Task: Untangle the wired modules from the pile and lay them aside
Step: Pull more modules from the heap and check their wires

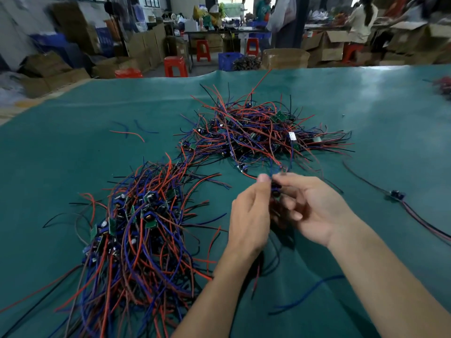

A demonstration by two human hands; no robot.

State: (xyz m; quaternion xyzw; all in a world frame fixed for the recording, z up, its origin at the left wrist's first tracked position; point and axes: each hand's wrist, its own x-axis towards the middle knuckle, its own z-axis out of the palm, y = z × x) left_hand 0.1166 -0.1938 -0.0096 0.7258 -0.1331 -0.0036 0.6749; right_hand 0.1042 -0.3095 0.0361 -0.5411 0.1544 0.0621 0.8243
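Observation:
A tangled pile point(258, 132) of small circuit modules with red, blue and black wires lies at the table's middle. A second heap of modules point(136, 230) spreads at the near left. Between them, above the green cloth, both my hands hold one small dark module point(275, 189). My left hand point(251, 215) pinches its wires between thumb and fingers. My right hand point(312, 206) pinches the same module from the right, palm facing me. Wires from the held module trail up toward the middle pile and hang down beneath my hands.
One separate module point(396, 195) with long wires lies at the right on the green cloth point(73, 167). Loose wire pieces point(129, 132) lie at the far left. Beyond the table's far edge stand red stools point(174, 65), cardboard boxes and people at other benches.

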